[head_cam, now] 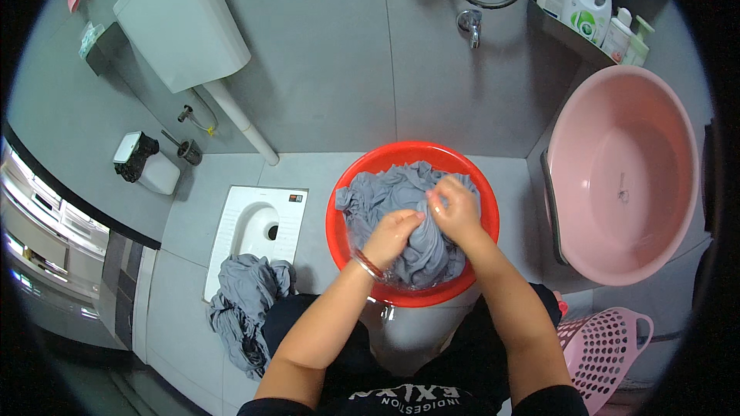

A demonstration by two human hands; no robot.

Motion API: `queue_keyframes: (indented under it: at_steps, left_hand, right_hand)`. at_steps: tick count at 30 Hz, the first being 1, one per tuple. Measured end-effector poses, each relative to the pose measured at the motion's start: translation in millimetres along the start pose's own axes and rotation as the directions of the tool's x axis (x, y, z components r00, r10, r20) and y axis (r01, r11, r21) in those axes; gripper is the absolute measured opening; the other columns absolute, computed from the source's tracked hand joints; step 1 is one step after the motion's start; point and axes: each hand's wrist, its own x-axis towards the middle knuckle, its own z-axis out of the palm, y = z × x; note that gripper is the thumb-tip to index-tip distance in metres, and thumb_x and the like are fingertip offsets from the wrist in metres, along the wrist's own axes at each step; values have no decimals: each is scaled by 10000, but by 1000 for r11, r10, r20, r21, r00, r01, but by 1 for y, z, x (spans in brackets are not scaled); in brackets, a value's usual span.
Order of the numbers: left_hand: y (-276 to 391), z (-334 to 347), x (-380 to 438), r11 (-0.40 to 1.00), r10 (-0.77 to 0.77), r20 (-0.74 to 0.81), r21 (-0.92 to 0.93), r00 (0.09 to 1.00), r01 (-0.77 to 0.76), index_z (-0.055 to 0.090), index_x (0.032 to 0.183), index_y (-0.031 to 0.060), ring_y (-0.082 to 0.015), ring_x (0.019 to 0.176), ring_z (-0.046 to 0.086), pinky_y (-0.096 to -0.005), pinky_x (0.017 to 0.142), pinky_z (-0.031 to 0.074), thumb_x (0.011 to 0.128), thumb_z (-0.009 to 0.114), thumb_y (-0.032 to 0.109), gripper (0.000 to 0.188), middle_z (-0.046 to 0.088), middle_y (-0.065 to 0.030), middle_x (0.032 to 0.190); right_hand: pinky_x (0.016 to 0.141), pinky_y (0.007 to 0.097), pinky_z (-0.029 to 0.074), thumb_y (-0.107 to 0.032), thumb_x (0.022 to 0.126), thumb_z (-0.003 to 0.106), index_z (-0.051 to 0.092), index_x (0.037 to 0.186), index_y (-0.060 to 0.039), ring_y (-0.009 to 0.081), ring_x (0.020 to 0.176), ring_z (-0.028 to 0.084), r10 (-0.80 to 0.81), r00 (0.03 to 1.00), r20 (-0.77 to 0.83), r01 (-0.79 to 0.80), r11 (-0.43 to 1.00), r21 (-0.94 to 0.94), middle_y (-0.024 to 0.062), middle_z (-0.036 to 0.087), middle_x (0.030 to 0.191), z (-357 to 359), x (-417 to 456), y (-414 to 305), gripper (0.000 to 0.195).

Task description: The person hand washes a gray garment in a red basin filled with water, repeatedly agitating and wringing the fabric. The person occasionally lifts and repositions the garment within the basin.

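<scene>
A red plastic basin (484, 185) stands on the tiled floor in front of me, filled with wet grey-blue cloth (381, 193) and some water. Over the middle of the basin, my left hand (394, 237) pinches a fold of this cloth; bracelets circle that wrist. Just to its right and slightly farther away, my right hand (454, 208) is closed on another part of the same cloth. The two hands are close together, and a gathered, pleated stretch of fabric hangs below them. What the fingers' undersides hold is partly hidden.
A second heap of grey-blue cloth (248, 306) lies left, over the edge of a squat toilet (260, 225). To the right are a large pink basin (624, 185) and a pink perforated basket (607, 352). A tap (474, 29) and a shelf of bottles (587, 6) are on the wall.
</scene>
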Motion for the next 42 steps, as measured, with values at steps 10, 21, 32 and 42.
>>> queue_keyframes:
  at_steps: [10,21,32,42]
  left_hand:
    - [-111,-22,27,900,-116,193,435,974,21,422,1258,1,-217,1142,466,-325,961,362,786,625,251,571,501,-144,1237]
    - [9,-61,14,844,162,-429,-406,889,-350,529,948,-1,-220,897,549,-356,827,423,895,421,193,228,585,-73,922]
    - [-20,-22,20,457,28,-128,-881,991,-127,448,1206,61,-273,1134,470,-450,988,341,891,481,348,428,511,-89,1204]
    - [-64,3,16,295,134,319,-917,938,269,570,974,57,-166,840,554,-310,762,443,892,440,468,438,583,-73,909]
  right_hand:
    - [653,260,386,32,700,609,392,572,-33,151,701,491,43,999,20,-47,811,583,60,495,704,-57,15,-32,260]
    - [793,359,436,-251,599,765,547,923,-55,281,934,542,85,985,150,-84,996,-12,113,528,915,-75,17,-5,437]
    - [805,330,448,-106,677,682,488,1105,-68,224,941,566,328,942,-66,-271,863,427,112,590,972,0,3,10,471]
    - [734,457,442,-271,692,618,617,858,-118,326,843,553,-285,943,174,305,947,-98,101,572,912,24,-38,-58,225]
